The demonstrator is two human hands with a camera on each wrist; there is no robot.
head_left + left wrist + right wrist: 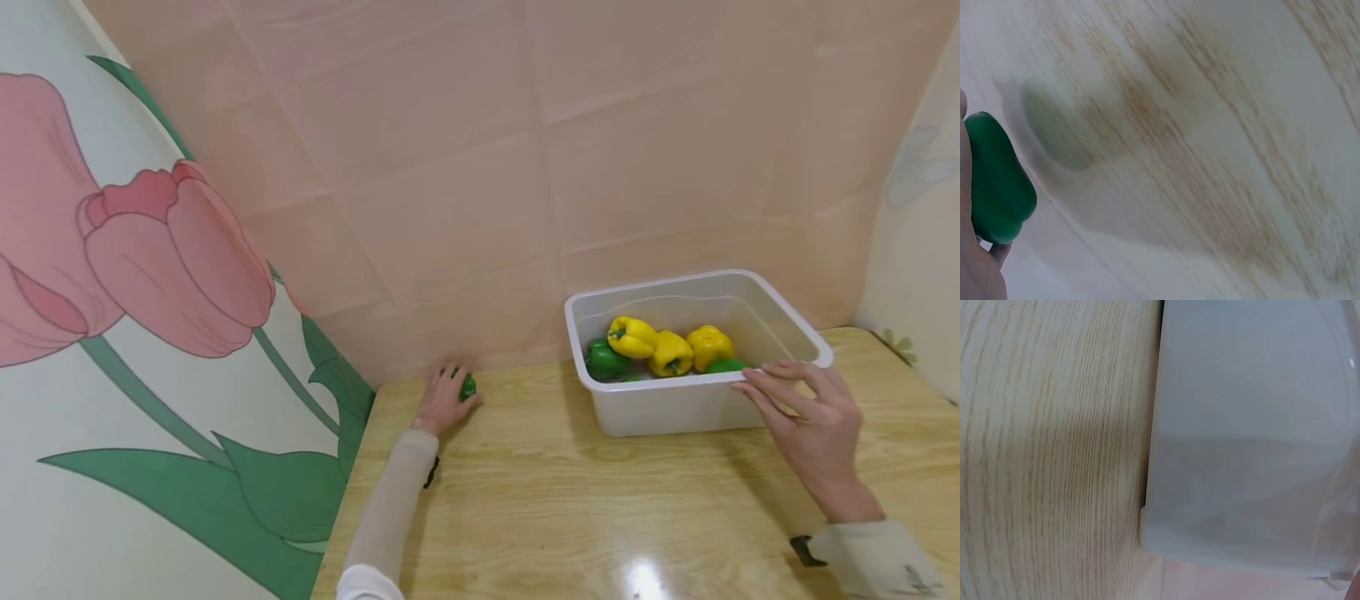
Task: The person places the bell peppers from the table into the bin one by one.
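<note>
At the back left of the table, my left hand [444, 398] grips a green bell pepper [468, 387], its fingers covering most of it. In the left wrist view that pepper [999, 181] shows against the palm, above the wood-grain surface. My right hand [819, 417] pinches the front rim of a white plastic tub [675, 410] near its right corner. Inside the tub lie several yellow bell peppers [670, 354], a green one [606, 359] at the left and part of another green one [725, 365] behind the front rim. The right wrist view shows the tub's side wall [1247, 437].
Both arms reach over a wood-grain table [555, 508]. Behind it hangs a creased pinkish cloth [450, 183], close to the left hand and the tub. A wall with painted tulips [180, 250] borders the left side, and a pale wall [918, 250] the right.
</note>
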